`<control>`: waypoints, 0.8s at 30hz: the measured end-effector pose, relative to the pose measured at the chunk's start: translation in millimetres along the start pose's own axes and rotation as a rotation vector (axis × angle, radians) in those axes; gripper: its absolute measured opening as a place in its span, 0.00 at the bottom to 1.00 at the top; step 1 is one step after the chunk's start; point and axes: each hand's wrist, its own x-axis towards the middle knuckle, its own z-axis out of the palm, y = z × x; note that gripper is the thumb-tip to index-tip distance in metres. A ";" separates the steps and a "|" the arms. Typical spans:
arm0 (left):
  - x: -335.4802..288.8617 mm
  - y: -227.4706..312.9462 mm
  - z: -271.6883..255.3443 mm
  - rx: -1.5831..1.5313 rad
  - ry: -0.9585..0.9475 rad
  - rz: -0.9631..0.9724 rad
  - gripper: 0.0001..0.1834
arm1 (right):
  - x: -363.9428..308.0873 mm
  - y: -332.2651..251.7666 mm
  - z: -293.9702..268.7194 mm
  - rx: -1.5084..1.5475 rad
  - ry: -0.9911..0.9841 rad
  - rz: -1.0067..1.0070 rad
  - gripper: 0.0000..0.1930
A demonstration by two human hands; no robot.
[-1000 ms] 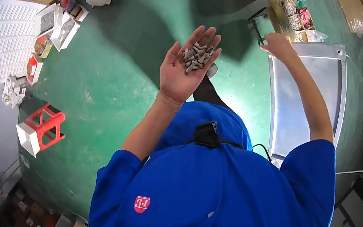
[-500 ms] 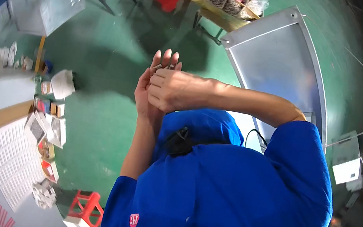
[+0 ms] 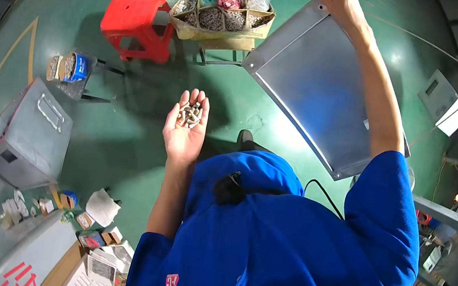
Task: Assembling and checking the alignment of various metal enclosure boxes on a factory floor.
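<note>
Small pale plugs [image 3: 189, 115] lie heaped in our left hand [image 3: 184, 137], left of the metal panel [image 3: 320, 92], the lowest ones hidden. Our left palm faces up, open and lightly cupped. Our right hand [image 3: 342, 3] is at the panel's far corner, fingers bent; we cannot tell whether they grip it.

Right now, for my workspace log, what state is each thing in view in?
Left hand: palm up, open
Small pieces: heaped loose on left hand
Metal panel: broad face showing, lifted or resting unclear
Right hand: at the panel's corner, grip unclear
Red stool: upright
Compartmented box: open-topped, filled
Grey cabinet: open or shut unclear
</note>
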 end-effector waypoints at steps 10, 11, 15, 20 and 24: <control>8.3 6.4 9.8 0.127 0.097 -0.034 0.15 | -31.6 35.3 11.9 -0.165 -0.227 -0.081 0.02; 11.5 8.8 15.9 0.109 0.056 -0.038 0.14 | -28.7 39.3 17.9 -0.243 -0.185 -0.170 0.02; 12.7 -4.9 5.6 0.060 0.050 -0.148 0.13 | -48.9 48.2 11.4 -0.419 -0.217 -0.270 0.02; 12.5 -11.8 6.5 0.114 0.048 -0.171 0.17 | -53.0 46.5 17.0 -0.547 -0.222 -0.191 0.03; 6.4 -8.7 1.9 0.119 0.005 -0.127 0.16 | -54.0 81.9 24.9 -0.675 -0.339 -0.062 0.06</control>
